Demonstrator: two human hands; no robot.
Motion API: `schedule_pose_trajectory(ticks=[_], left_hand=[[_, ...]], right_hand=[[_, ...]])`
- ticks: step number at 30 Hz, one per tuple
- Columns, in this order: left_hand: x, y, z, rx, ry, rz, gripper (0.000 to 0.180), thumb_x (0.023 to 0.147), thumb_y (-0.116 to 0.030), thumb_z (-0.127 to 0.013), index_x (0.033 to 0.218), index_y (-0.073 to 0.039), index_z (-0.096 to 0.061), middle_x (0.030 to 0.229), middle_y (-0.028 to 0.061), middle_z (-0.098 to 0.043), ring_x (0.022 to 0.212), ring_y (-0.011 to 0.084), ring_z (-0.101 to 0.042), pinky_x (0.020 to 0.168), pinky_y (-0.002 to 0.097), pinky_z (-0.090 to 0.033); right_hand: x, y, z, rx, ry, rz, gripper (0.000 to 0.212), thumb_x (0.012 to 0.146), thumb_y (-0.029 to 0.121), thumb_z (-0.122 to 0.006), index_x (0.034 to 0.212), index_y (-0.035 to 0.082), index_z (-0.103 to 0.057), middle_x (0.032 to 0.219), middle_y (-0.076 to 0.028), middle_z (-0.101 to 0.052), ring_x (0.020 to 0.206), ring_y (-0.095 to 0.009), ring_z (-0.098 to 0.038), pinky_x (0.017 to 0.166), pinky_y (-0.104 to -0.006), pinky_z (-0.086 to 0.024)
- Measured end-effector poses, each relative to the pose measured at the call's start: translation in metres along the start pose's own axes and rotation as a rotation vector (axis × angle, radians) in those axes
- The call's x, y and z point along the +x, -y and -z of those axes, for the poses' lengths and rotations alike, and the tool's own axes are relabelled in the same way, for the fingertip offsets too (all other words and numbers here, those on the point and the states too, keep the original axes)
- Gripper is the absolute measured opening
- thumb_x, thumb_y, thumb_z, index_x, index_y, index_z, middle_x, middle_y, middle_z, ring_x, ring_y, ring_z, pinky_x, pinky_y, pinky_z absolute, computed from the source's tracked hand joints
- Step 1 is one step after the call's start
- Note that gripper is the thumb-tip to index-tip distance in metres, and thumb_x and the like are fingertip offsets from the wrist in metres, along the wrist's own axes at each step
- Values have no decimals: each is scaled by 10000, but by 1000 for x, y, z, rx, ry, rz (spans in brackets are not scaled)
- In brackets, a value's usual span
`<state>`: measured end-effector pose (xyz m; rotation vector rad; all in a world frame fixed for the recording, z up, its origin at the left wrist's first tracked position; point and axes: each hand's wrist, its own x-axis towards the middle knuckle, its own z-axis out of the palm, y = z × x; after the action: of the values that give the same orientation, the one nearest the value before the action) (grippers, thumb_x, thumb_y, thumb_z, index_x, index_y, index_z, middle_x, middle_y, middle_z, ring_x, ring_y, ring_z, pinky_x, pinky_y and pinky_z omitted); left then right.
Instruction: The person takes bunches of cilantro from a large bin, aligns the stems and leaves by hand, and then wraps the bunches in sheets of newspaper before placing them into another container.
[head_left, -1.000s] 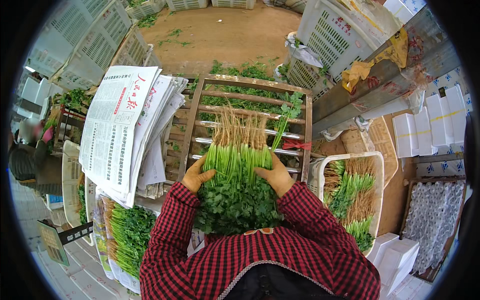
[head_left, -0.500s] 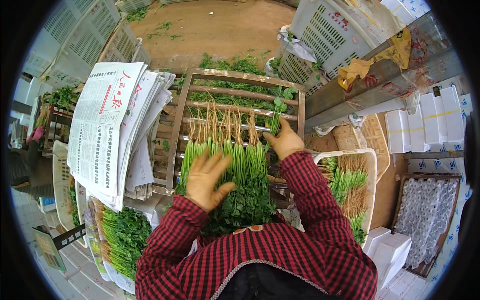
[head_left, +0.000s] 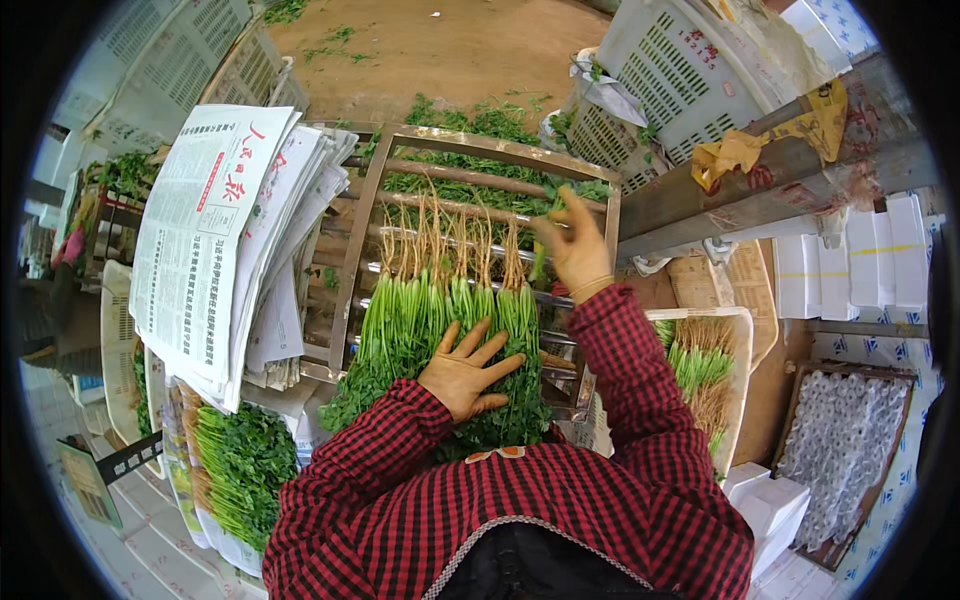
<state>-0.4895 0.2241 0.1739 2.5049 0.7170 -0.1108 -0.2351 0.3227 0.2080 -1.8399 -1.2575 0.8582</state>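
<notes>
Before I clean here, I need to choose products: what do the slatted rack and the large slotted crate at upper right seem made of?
The rack looks like metal: silvery glints suggest it, though its dull brown areas could be rust or paint. The crate is probably moulded plastic, pale with a slight sheen, judging by its regular slots.

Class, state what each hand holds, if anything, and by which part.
Left hand: nothing gripped, spread over the green bunches. Right hand: apparently a green sprig, by its stem; blur prevents certainty.
</notes>
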Motion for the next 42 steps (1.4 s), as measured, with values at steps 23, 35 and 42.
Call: schedule_pose_trajectory(ticks=[23,35,42], left_hand=[[-109,39,-6,-330,-565,656,1134,680,-433,-904,1578,-41,-334,1585,224,-411,1478,427,-357,1227,513,-297],[-113,53,-17,-383,-702,565,1016,805,-574,-778,1556,-22,-374,1545,237,-458,1419,447,-429,1194,526,-328],[-106,47,-16,-437,-845,583,547,940,-97,-632,1464,-9,-502,1464,250,-538,1350,435,-513,1140,479,-415]], right_hand=[[-101,49,-96,-798,496,558,468,856,518,-752,1180,180,-746,950,-58,-723,938,-270,-657,835,-417,-525],[-96,65,-107,-794,432,513,332,891,450,-733,993,143,-804,833,-67,-724,829,-269,-653,764,-434,-507],[-94,57,-130,-685,476,550,384,947,316,-677,1293,152,-669,830,-89,-726,813,-290,-692,774,-434,-534]])
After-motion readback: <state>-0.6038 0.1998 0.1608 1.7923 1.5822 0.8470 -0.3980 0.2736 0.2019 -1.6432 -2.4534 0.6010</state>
